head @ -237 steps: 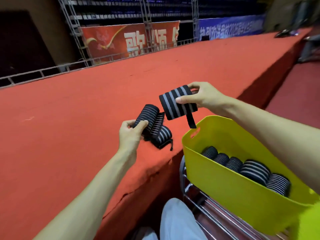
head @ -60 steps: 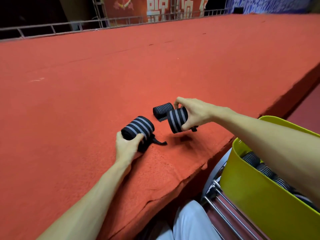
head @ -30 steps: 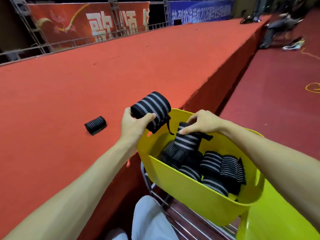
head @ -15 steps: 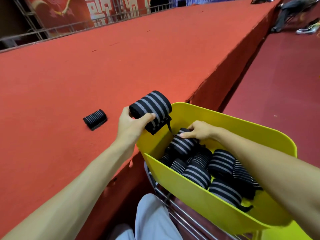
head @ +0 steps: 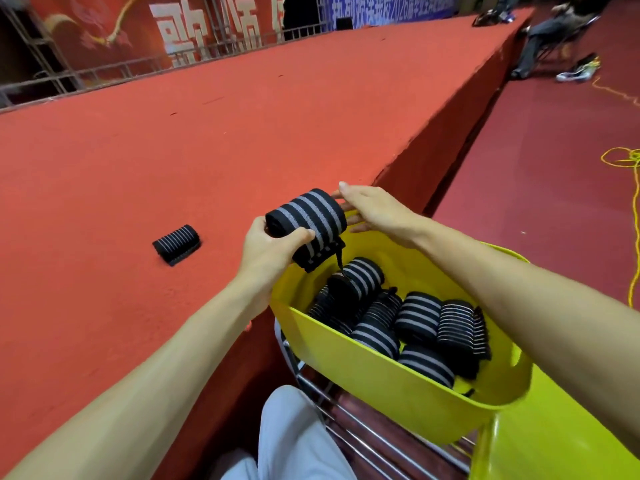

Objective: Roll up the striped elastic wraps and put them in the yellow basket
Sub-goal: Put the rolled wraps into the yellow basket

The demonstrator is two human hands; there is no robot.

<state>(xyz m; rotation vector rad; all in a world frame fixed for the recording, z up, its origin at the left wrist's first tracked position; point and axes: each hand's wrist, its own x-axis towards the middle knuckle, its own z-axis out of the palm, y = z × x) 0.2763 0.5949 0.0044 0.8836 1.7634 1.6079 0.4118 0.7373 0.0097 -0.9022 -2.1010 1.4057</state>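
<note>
Over the 11 o'clock rim of the yellow basket (head: 381, 382), the left hand (head: 270, 254) holds a rolled striped wrap (head: 308, 220), its grip clamped round the roll, with a black strap end dangling below. At the roll's 2 o'clock the right hand (head: 377, 213) has its grip apart, fingers straight beside the roll's far end; I cannot tell whether they touch it. Other rolled wraps (head: 419, 311) lie packed in the basket. A lone roll (head: 177, 244) rests on the red bench (head: 173, 150), at 9 o'clock from the hands.
</note>
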